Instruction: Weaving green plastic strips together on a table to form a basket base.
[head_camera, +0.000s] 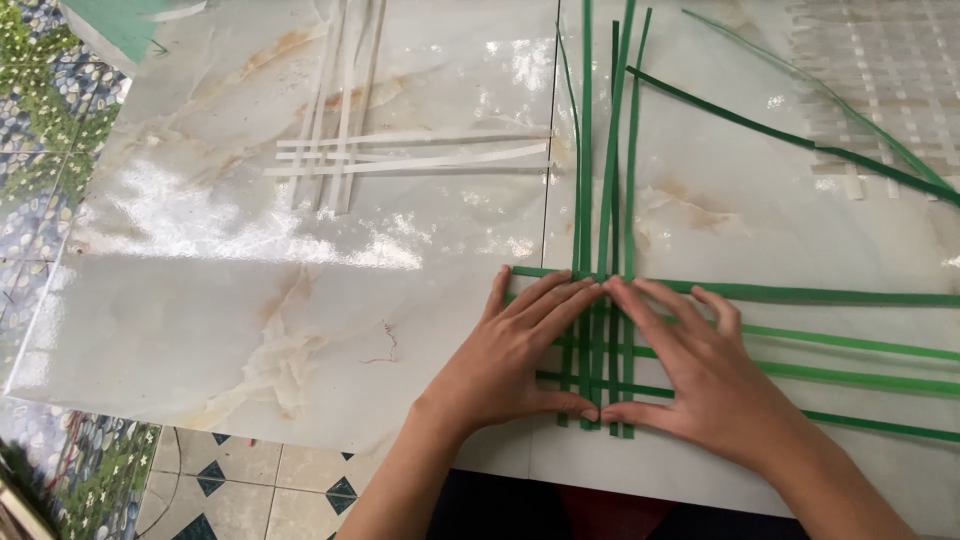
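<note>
Both hands lie flat, palms down and fingers spread, on a crossing of green strips (600, 200) on the tabletop (250, 300). The left hand (515, 355) and right hand (690, 370) meet at the forefinger tips at the top and the thumb tips at the bottom, framing the woven patch between them. Neither hand grips anything; they only press the strips down.

Much of the crossing is covered by the palms, so how the strips pass over and under one another there cannot be made out. The upright strips run away from the person and are cut off by the top edge of the view. The crosswise strips (850, 345) run out to the right and are cut off by the right edge. Two more green strips (800, 140) lie slanting further off on the right, apart from the hands.

A loose crossing of pale strips (400, 158) lies well apart on the left half of the tabletop, its upright pieces also cut by the top edge. At the upper right a pale woven mat (890, 70) is only partly in view and faint against the marble-patterned surface. A green board (125, 25) shows at the upper left corner, mostly out of view. Patterned floor tiles (240, 490) show below the tabletop's near edge.
</note>
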